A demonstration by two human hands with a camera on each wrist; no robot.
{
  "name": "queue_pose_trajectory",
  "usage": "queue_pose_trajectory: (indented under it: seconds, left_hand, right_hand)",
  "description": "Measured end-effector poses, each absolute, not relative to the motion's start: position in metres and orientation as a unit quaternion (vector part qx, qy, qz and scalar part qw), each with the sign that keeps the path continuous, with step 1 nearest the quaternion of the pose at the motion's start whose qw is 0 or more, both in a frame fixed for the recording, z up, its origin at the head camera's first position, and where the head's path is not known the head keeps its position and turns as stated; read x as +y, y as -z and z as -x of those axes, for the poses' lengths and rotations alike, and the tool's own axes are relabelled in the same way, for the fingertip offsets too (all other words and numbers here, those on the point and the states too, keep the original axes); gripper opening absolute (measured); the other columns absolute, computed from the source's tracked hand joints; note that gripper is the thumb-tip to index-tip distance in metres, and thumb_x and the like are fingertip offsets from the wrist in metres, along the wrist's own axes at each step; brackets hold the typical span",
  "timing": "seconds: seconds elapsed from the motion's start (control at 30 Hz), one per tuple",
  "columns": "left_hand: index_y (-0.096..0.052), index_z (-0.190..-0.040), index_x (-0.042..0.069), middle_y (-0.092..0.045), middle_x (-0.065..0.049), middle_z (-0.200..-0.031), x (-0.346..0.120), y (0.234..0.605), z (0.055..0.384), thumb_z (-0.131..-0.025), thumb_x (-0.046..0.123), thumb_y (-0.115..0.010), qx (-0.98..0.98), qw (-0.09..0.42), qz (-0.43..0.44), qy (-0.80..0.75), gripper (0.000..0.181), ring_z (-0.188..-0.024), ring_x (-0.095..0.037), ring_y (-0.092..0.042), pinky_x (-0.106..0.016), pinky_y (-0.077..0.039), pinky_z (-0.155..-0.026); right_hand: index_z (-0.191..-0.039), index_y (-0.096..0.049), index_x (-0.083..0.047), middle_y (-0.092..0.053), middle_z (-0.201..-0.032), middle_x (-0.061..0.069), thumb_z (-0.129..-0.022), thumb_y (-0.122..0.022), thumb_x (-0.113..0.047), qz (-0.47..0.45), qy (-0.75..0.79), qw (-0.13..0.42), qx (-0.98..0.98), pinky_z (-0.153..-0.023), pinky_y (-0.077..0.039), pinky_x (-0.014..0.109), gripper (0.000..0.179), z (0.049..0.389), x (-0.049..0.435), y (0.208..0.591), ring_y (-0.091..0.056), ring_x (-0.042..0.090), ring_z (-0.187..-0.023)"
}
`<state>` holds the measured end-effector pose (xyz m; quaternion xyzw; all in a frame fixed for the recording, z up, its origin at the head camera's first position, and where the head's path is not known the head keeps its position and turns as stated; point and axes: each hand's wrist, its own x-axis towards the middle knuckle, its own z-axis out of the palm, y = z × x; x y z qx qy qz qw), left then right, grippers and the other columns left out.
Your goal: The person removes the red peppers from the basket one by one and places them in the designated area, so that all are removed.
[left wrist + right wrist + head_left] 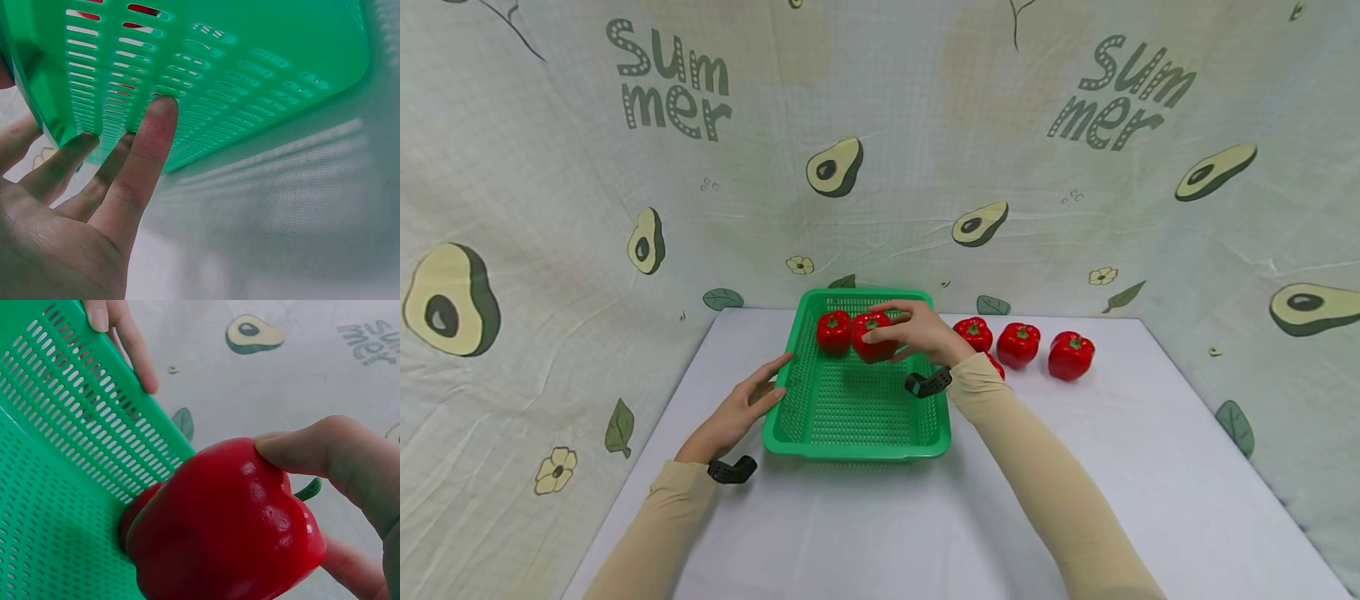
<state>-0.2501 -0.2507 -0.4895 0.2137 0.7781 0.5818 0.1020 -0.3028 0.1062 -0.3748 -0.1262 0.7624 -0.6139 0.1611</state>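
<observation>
A green plastic basket [857, 452] with slotted walls stands on the table. My left hand [737, 415] is at its left side, and in the left wrist view the extended fingers [140, 153] touch the outer wall. Thumb and fingers of my right hand [927, 335] grip a red bell pepper [872, 350] over the back part of the basket. The right wrist view shows this pepper [219, 519] large, its green stem toward the palm. Another red bell pepper [833, 333] sits inside the basket at the back left, partly hidden behind the held one in that view.
Right of the basket, several red bell peppers [1018, 345] stand on the white table [1150, 450]. One is mostly hidden by my right forearm [1037, 475]. A cloth [910, 108] printed with avocados hangs behind and on both sides.
</observation>
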Motion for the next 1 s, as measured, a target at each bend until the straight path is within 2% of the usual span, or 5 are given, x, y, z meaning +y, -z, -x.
queue_pose_trajectory:
  seconds: [0.17, 0.4, 0.53, 0.73, 1.0]
  left_hand:
    - [-0.027, -0.176, 0.02, -0.017, -0.015, -0.181, -0.251, 0.49, 0.251, -0.118, 0.022, -0.054, 0.777, 0.102, -0.214, -0.584, 0.064, -0.16, -0.05, -0.028, -0.073, -0.026, -0.124]
    - [-0.027, -0.176, 0.02, -0.017, -0.016, -0.181, -0.251, 0.491, 0.251, -0.118, 0.022, -0.054, 0.78, 0.1, -0.214, -0.58, 0.064, -0.16, -0.051, -0.029, -0.074, -0.026, -0.123]
    - [-0.027, -0.176, 0.02, -0.017, -0.015, -0.181, -0.252, 0.49, 0.251, -0.118, 0.023, -0.054, 0.78, 0.1, -0.216, -0.578, 0.064, -0.16, -0.05, -0.028, -0.073, -0.026, -0.123]
    - [-0.026, -0.176, 0.019, -0.018, -0.017, -0.181, -0.252, 0.49, 0.251, -0.118, 0.021, -0.053, 0.775, 0.101, -0.222, -0.582, 0.064, -0.158, -0.049, -0.032, -0.071, -0.029, -0.122]
    - [-0.027, -0.176, 0.02, -0.016, -0.017, -0.181, -0.252, 0.491, 0.251, -0.118, 0.021, -0.053, 0.778, 0.102, -0.22, -0.579, 0.064, -0.159, -0.053, -0.027, -0.073, -0.026, -0.123]
  right_hand:
    - [-0.156, -0.059, -0.005, -0.06, -0.145, 0.025, -0.098, -0.082, -0.015, 0.123, 0.608, 0.156, 0.769, -0.088, -0.065, 0.057, 0.063, 0.3, 0.116, 0.369, -0.069, 0.039, -0.117]
    - [-0.158, -0.059, -0.009, -0.061, -0.144, 0.024, -0.099, -0.082, -0.017, 0.126, 0.6, 0.142, 0.777, -0.091, -0.064, 0.059, 0.064, 0.294, 0.128, 0.359, -0.07, 0.04, -0.115]
    - [-0.159, -0.057, -0.008, -0.058, -0.146, 0.023, -0.098, -0.082, -0.019, 0.124, 0.592, 0.129, 0.786, -0.087, -0.065, 0.054, 0.067, 0.291, 0.134, 0.355, -0.07, 0.039, -0.115]
    - [-0.159, -0.056, -0.008, -0.058, -0.146, 0.023, -0.099, -0.082, -0.018, 0.115, 0.612, 0.124, 0.772, -0.095, -0.061, 0.062, 0.066, 0.287, 0.144, 0.351, -0.069, 0.04, -0.118]
    - [-0.16, -0.056, -0.01, -0.057, -0.147, 0.024, -0.101, -0.079, -0.02, 0.108, 0.609, 0.114, 0.778, -0.097, -0.061, 0.061, 0.064, 0.283, 0.163, 0.347, -0.067, 0.042, -0.122]
